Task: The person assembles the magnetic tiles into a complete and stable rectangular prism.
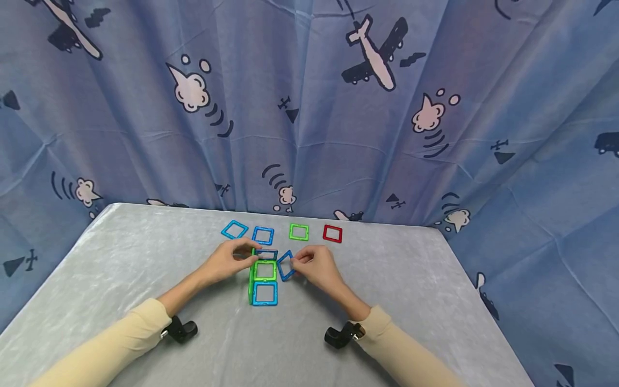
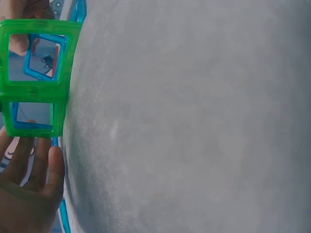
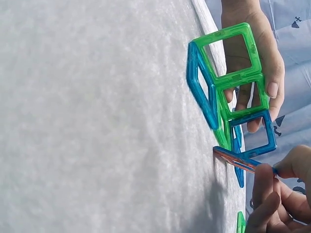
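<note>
In the right hand point(image 1: 316, 266), a hollow blue square point(image 1: 280, 271).

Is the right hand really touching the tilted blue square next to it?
Touching. The right wrist view shows it: the right hand pinches one end of the tilted blue square between thumb and finger.

A bright-green flat square plastic frame point(image 1: 275, 270) has a light-blue square plastic frame point(image 1: 265, 303) at six o'clock, green upright plastic frames point(image 1: 251, 290) at nine, a dark-blue square plastic frame point(image 1: 267, 251) at twelve and a blue tilted plastic frame point(image 1: 280, 272) at three. A red square plastic frame point(image 1: 324, 233) shows at two. The cloth-covered surface point(image 1: 396, 301) is mottled pale grey; the blue fabric curtain point(image 1: 261, 80) bears pale clouds and dark-winged aeroplanes.
</note>
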A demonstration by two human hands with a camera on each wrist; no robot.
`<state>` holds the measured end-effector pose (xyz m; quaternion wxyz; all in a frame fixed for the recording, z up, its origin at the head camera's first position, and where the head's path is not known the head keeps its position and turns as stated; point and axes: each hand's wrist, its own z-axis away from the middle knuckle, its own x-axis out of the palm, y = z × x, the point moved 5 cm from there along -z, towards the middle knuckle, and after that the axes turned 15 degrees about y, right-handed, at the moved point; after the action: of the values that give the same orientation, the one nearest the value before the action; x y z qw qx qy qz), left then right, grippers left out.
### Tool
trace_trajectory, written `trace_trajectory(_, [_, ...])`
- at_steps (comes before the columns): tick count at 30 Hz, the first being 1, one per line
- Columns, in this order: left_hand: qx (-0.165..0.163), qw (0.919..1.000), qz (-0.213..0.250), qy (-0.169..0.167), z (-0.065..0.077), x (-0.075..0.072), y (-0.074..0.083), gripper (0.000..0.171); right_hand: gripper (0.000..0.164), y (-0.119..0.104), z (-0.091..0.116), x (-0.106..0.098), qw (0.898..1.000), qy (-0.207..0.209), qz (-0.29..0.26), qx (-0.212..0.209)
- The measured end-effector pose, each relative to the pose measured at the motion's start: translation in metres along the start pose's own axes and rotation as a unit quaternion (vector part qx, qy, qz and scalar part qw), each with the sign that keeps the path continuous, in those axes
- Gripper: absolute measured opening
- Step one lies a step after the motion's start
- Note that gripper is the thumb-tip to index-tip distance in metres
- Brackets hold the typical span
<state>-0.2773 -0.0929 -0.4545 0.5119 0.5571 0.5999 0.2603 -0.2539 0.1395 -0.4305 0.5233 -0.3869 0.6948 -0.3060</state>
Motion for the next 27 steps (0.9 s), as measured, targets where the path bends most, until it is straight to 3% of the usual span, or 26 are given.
trace_trajectory(13, [-0.004, 1.0, 0.007, 0.002, 0.0, 0.0, -0.001, 0.028, 0.009, 0.003, 0.004, 0.007, 0.995, -0.042, -0.064, 0.061])
trace_trajectory(27, [-0.006, 1.0, 0.003, -0.001, 0.0, 0.0, 0.0, 0.027, 0.011, 0.0, 0.004, 0.013, 0.994, -0.056, -0.081, 0.049])
